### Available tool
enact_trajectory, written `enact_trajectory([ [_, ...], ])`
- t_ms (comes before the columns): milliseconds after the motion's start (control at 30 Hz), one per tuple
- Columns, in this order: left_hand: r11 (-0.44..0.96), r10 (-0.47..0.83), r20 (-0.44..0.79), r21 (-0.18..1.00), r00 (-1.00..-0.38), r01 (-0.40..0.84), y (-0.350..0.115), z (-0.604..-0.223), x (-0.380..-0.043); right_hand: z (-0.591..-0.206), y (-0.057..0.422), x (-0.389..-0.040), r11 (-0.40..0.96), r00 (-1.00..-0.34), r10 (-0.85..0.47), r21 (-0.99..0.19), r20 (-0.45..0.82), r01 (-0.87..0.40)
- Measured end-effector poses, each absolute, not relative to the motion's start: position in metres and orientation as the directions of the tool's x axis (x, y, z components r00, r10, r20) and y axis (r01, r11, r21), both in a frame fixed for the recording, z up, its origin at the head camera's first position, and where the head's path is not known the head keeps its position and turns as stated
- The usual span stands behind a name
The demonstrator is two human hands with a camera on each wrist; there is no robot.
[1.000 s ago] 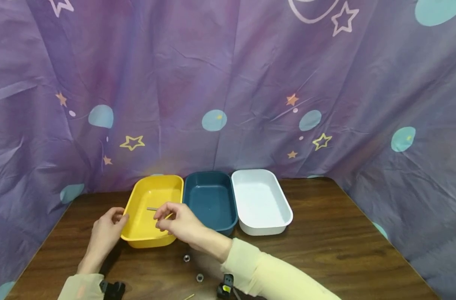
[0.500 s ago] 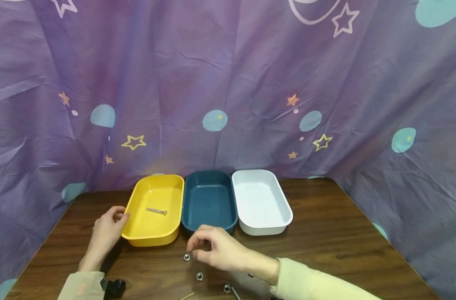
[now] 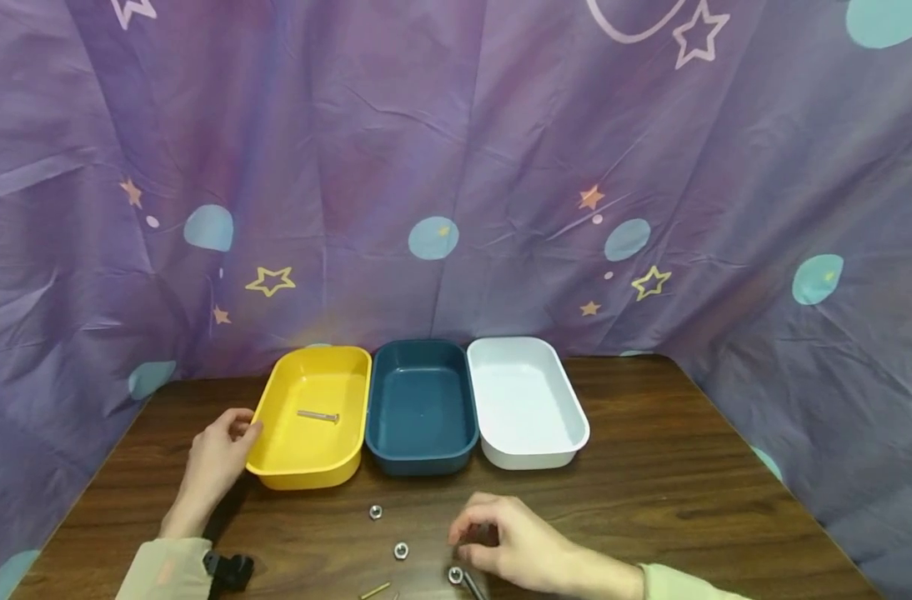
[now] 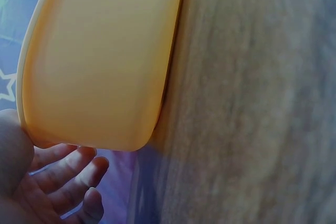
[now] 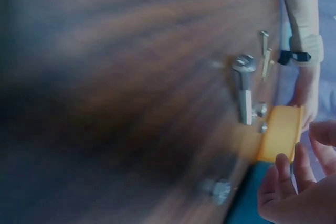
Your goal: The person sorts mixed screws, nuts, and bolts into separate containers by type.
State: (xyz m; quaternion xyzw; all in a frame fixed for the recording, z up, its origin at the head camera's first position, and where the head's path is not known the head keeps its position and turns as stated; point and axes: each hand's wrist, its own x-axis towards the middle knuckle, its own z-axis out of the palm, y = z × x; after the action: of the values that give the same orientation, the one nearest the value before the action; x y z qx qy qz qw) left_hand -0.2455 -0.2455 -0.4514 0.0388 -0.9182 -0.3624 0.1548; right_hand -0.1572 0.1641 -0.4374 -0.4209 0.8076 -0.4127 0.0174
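My left hand (image 3: 214,458) holds the left rim of a yellow bin (image 3: 306,481), thumb at the rim and fingers along the outer wall, as the left wrist view shows. Inside that bin lies a silver bolt (image 3: 318,416). My right hand (image 3: 512,546) hovers over the front of the table, fingers loosely bent and nothing between them. Just left of and below it are a hex nut (image 3: 456,575) and a grey metal bolt or rod (image 3: 473,586), partly cut off by the frame. Two more nuts, a nearer one (image 3: 401,551) and a farther one (image 3: 376,512), lie towards the yellow bin.
A dark blue bin (image 3: 422,467) and a white bin (image 3: 533,461) stand in a row right of the yellow one. A thin brass-coloured piece (image 3: 375,591) lies at the front. Behind the wooden table (image 3: 673,483) hangs a purple curtain (image 3: 366,167).
The silver bolt, held by my right hand over the yellow bin, now lies inside it. My right hand has drawn back towards the front right. My left hand stays at the rim.
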Motion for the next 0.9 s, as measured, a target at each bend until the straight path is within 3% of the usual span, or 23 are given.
enact_trajectory([
  [333,0.728,-0.186,0.216,0.686,-0.959,0.013,-0.245,-0.452,-0.246,-0.449,0.187,-0.142,0.415,-0.660,-0.691,-0.587,0.294,-0.696],
  [433,0.727,-0.188,0.220,0.687,-0.957,0.015,-0.245,-0.451,-0.246,-0.453,0.189,-0.140,0.461,-0.685,-0.683,-0.577,0.254,-0.674],
  [667,0.726,-0.180,0.220,0.687,-0.959,0.021,-0.245,-0.451,-0.246,-0.462,0.187,-0.140,0.503,-0.673,-0.717,-0.536,0.179,-0.678],
  [900,0.725,-0.172,0.207,0.689,-0.963,0.018,-0.245,-0.449,-0.245,-0.461,0.182,-0.140,0.586,-0.771,-0.635,-0.626,0.040,-0.515],
])
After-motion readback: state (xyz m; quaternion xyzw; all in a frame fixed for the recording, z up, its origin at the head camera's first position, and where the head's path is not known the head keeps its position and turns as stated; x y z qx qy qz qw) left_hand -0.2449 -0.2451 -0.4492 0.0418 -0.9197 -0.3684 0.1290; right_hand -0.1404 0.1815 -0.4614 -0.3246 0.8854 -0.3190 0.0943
